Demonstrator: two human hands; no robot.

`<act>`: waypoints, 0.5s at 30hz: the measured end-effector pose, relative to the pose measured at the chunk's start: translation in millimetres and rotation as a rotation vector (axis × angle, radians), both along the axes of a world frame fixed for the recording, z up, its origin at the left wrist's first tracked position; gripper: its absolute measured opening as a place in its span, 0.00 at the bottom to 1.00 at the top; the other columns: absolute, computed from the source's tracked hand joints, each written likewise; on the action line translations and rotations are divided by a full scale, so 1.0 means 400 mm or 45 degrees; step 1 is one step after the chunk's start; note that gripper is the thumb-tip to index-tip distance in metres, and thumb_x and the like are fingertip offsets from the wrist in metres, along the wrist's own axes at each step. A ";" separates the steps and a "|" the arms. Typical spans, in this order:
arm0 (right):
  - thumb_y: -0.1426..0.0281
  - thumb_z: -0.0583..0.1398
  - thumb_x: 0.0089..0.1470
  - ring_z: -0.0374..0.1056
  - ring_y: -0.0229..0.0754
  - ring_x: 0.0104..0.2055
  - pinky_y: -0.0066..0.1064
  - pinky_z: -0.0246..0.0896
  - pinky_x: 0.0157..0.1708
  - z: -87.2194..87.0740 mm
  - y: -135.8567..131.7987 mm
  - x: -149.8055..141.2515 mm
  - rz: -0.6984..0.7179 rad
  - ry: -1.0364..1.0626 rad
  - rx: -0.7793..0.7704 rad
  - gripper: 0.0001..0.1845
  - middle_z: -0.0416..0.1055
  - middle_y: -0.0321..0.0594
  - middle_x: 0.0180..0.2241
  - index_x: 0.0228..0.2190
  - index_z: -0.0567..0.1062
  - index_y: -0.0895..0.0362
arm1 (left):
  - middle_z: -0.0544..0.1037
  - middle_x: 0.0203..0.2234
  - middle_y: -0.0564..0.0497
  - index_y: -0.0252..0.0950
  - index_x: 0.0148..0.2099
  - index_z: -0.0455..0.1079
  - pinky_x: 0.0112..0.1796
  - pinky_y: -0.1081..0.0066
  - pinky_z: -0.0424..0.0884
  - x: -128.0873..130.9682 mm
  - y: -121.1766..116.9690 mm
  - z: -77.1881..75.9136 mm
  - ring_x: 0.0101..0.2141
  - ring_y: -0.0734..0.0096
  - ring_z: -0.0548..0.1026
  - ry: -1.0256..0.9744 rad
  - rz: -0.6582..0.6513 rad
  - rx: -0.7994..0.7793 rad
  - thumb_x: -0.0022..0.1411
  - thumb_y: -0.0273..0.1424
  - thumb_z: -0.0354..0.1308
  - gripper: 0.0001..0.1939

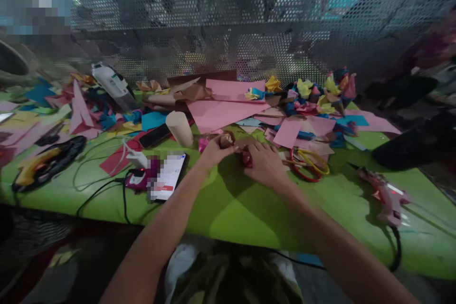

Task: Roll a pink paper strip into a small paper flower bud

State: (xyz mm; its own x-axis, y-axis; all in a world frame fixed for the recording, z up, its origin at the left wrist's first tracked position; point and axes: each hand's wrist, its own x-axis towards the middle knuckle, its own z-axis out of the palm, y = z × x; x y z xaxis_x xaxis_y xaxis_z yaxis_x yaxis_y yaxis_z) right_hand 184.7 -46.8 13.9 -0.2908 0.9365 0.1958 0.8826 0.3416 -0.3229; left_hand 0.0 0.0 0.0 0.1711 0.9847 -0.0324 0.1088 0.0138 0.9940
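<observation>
My left hand point(214, 149) reaches over the green table point(231, 204) with its fingers pinched on a small brown paper piece point(226, 139). Just right of it, my right hand point(264, 165) is curled around a small red paper piece point(247, 159) that shows at its fingertips. The two hands sit close together, almost touching. A large pink paper sheet point(223, 113) lies just beyond them. A cream paper cone point(180, 128) stands to the left of my left hand.
A phone point(170, 176) lies left of my arms. Glue guns rest at the far left point(42, 164) and at the right point(386, 197), with trailing cables. Scissors point(309, 165) lie right of my hands. Coloured paper scraps and folded flowers point(320, 92) cover the back.
</observation>
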 end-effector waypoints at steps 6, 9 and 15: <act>0.70 0.60 0.50 0.69 0.47 0.33 0.35 0.60 0.33 0.001 0.012 0.028 -0.125 0.505 0.007 0.01 0.74 0.42 0.29 0.28 0.72 0.54 | 0.82 0.37 0.47 0.34 0.40 0.74 0.47 0.60 0.73 0.007 -0.013 0.014 0.39 0.64 0.79 -0.092 -0.008 -0.033 0.45 0.31 0.73 0.18; 0.62 0.62 0.50 0.67 0.42 0.30 0.32 0.61 0.31 0.006 0.019 0.034 -0.119 1.100 -0.009 0.09 0.71 0.36 0.28 0.29 0.70 0.54 | 0.82 0.36 0.48 0.34 0.39 0.75 0.48 0.61 0.73 0.018 -0.019 0.014 0.39 0.66 0.79 -0.202 -0.012 -0.070 0.44 0.31 0.74 0.19; 0.61 0.65 0.45 0.66 0.40 0.29 0.32 0.63 0.30 -0.002 0.013 0.003 -0.005 1.441 -0.269 0.13 0.69 0.35 0.27 0.29 0.69 0.53 | 0.82 0.32 0.49 0.33 0.38 0.76 0.46 0.63 0.74 0.048 -0.042 0.015 0.36 0.67 0.78 -0.324 -0.072 -0.093 0.37 0.32 0.77 0.24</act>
